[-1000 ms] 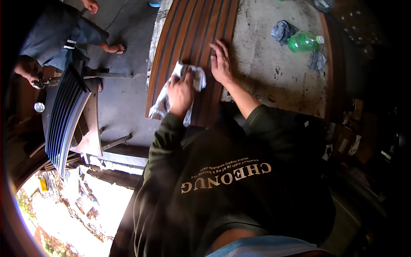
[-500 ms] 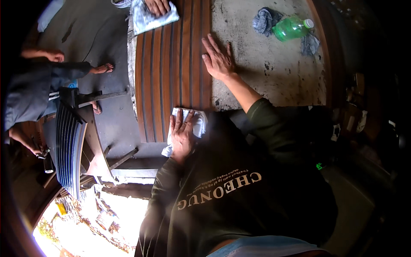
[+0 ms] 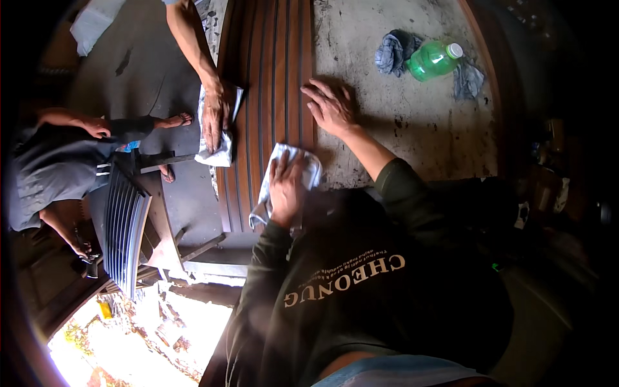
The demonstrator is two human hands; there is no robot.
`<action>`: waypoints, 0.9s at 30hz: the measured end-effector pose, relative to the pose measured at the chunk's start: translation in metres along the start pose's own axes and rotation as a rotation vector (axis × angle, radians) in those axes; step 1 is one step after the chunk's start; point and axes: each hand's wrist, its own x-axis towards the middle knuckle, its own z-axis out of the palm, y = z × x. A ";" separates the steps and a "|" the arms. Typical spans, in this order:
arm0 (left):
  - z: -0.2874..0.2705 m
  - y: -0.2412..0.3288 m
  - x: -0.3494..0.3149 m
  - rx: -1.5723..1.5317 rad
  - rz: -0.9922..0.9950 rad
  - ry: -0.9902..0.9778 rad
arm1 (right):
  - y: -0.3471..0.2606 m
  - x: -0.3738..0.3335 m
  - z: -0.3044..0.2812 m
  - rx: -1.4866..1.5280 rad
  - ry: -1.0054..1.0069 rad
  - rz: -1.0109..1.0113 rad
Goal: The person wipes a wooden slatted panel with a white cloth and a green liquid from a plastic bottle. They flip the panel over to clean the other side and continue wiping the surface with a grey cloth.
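Note:
A brown slatted wood panel [image 3: 261, 116] with dark grooves lies lengthwise on the worktable. My left hand [image 3: 287, 188] lies on a folded white cloth [image 3: 308, 164], pressing it with outstretched fingers onto the panel's near part. My right hand [image 3: 332, 108] is open, its fingertips resting at the panel's right edge and its palm over the bare tabletop. Nothing shows in it. From the far side, another person's hand [image 3: 216, 116] presses a second white cloth [image 3: 222, 155] at the panel's left edge.
On the pale stained tabletop [image 3: 412, 138] lie a green bottle [image 3: 433, 61] and grey crumpled rags [image 3: 393, 53]. At left, a seated person in dark clothes [image 3: 61, 171] is beside a curved, dark ribbed panel [image 3: 122, 226]. A bright opening [image 3: 148, 342] shows at lower left.
The other person's hand and cloth have come nearer along the panel's left edge. My left hand and its cloth have shifted slightly away from me over the slats. My right hand rests at the panel's edge.

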 end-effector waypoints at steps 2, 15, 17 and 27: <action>-0.004 0.012 -0.032 -0.009 -0.035 -0.038 | 0.016 0.008 -0.005 0.025 -0.043 -0.061; 0.017 0.018 0.008 0.153 -0.224 0.022 | 0.034 0.046 -0.018 0.017 -0.082 -0.115; 0.022 0.007 0.055 0.201 -0.226 0.016 | 0.036 0.047 -0.020 0.000 -0.013 -0.115; 0.033 -0.048 0.260 0.173 -0.041 0.137 | 0.034 0.052 -0.031 0.243 -0.098 -0.016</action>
